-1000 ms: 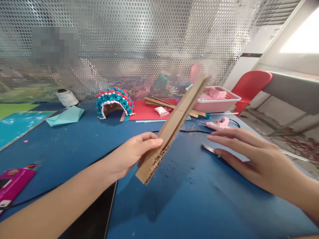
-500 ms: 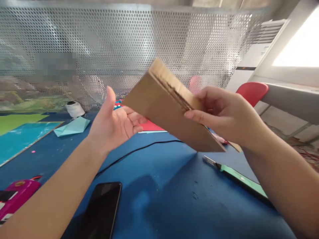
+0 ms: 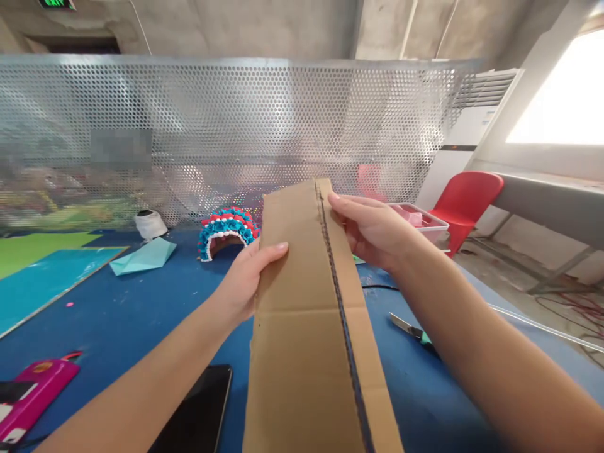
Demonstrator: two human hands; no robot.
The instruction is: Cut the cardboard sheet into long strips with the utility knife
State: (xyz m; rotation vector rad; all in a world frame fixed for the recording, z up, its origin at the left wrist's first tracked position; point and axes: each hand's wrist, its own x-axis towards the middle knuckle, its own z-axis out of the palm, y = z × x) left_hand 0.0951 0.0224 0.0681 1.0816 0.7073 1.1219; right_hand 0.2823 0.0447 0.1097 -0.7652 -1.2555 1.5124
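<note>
A long brown piece of cardboard (image 3: pixel 299 283) stands in front of me, its lower end running out of view. A narrower cardboard strip (image 3: pixel 361 327) lies along its right side, with a dark gap between the two. My left hand (image 3: pixel 250 274) grips the left edge, thumb on the face and fingers behind. Near the upper right edge, my right hand (image 3: pixel 372 229) pinches the cardboard, its thumb by the top of the strip. A utility knife (image 3: pixel 410 328) rests on the blue table below my right forearm, which hides most of its handle.
A black phone (image 3: pixel 202 409) lies under my left forearm, with a magenta device (image 3: pixel 40 396) farther left. Folded light-blue paper (image 3: pixel 146 257), a white roll (image 3: pixel 151 224) and a blue, red and white arch (image 3: pixel 229 229) sit toward the back. A perforated metal screen (image 3: pixel 212 126) stands behind.
The cardboard has swung from slanted to lengthwise, facing me. My left hand, open and apart before, has closed on its left edge. The view has tilted up.
</note>
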